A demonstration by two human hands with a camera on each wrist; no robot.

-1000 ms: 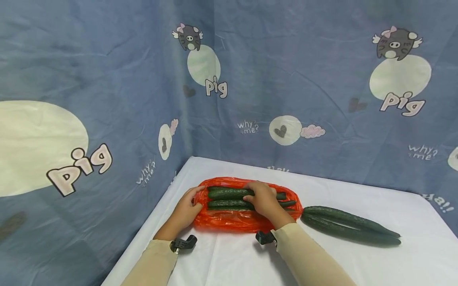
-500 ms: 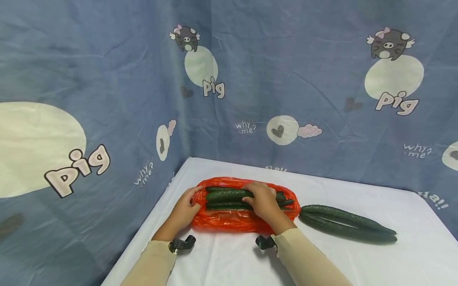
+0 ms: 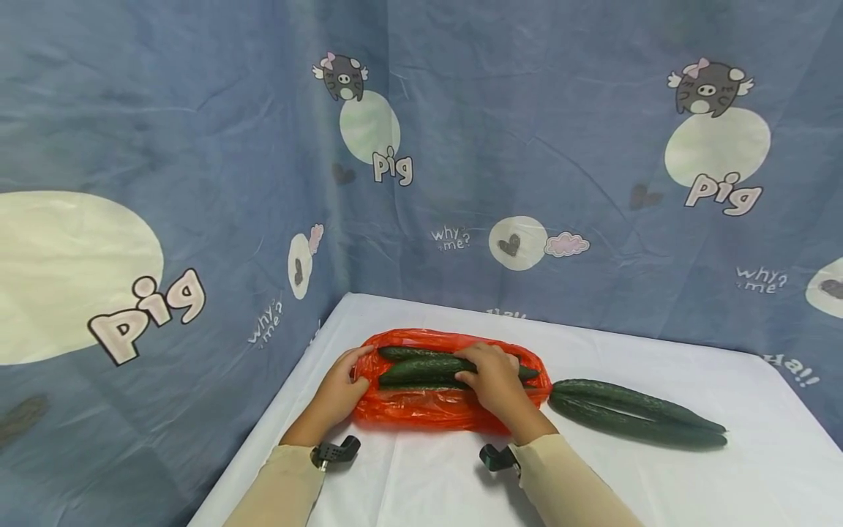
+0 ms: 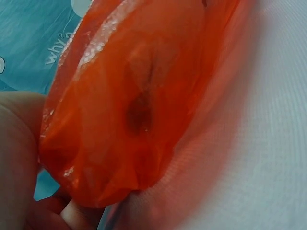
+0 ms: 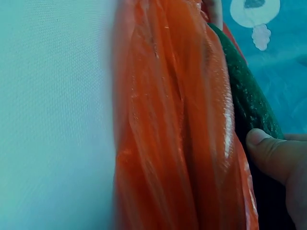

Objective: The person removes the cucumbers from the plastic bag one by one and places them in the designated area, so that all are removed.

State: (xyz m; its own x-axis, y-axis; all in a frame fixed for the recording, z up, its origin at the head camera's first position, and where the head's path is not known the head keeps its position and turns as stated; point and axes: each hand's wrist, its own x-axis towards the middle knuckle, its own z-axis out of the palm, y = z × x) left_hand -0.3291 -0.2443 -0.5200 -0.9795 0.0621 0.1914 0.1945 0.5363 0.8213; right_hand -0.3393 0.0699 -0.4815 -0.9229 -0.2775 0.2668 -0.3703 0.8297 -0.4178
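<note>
A crinkled red plastic bag (image 3: 421, 416) lies lengthwise on the table, its opening spread wide with several cucumbers inside. My left hand (image 3: 340, 388) grips the bag's left end; in the left wrist view the red film (image 4: 134, 96) bulges between thumb and fingers. Inside the opening, my right hand (image 3: 495, 377) holds a dark green cucumber (image 3: 418, 369) from above, near its right part. The right wrist view has the thumb (image 5: 271, 149) pressed along that cucumber (image 5: 247, 88), while the other fingers are mostly hidden. Another cucumber (image 3: 402, 353) lies behind it, along the bag's far side.
Two long cucumbers (image 3: 639, 413) lie side by side on the white tablecloth (image 3: 658, 483), their left ends right at the bag's right edge. Blue printed curtains (image 3: 560, 168) stand behind and to the left of the table.
The cucumber under my right hand has shifted toward the near side of the bag, uncovering more of the one behind. My right hand moved slightly right and nearer; the left hand keeps its place.
</note>
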